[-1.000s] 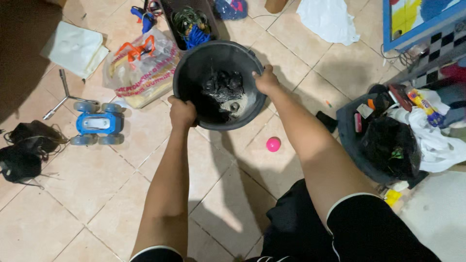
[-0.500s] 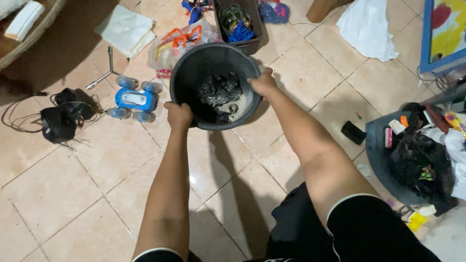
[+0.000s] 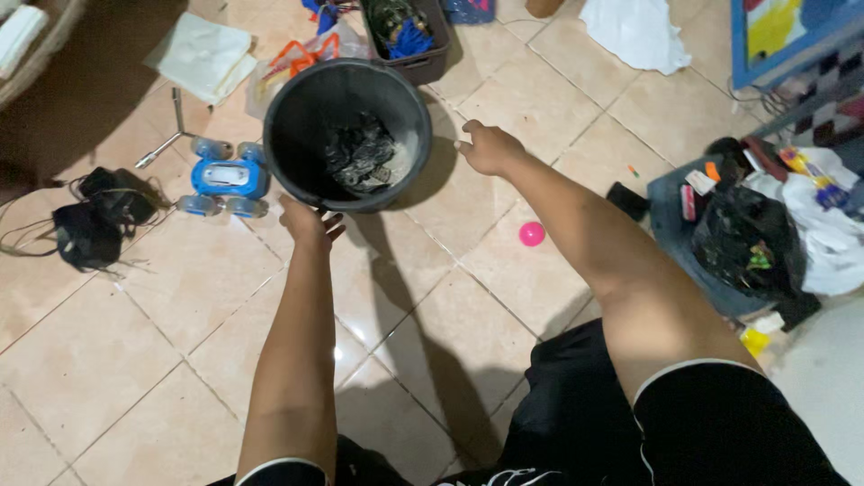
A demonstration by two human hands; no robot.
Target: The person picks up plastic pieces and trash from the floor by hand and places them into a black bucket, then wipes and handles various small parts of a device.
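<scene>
A black plastic bucket (image 3: 297, 117) stands on the tiled floor with crumpled black plastic (image 3: 358, 148) and bits of rubbish at its bottom. My left hand (image 3: 309, 222) hovers just below the bucket's near rim, fingers spread, holding nothing. My right hand (image 3: 489, 148) is off to the right of the bucket, apart from it, palm down with fingers loose and empty. Both forearms reach forward from the bottom of the view.
A blue toy car (image 3: 221, 179) lies left of the bucket, black cables and a pouch (image 3: 90, 220) farther left. A pink ball (image 3: 532, 234) sits on the tiles. A dark bin of clutter (image 3: 720, 234) is at right; a box of cords (image 3: 405, 31) behind.
Both hands have let go of the bucket's rim. The bucket now rests on the floor farther left, and my right hand has pulled away to the right.
</scene>
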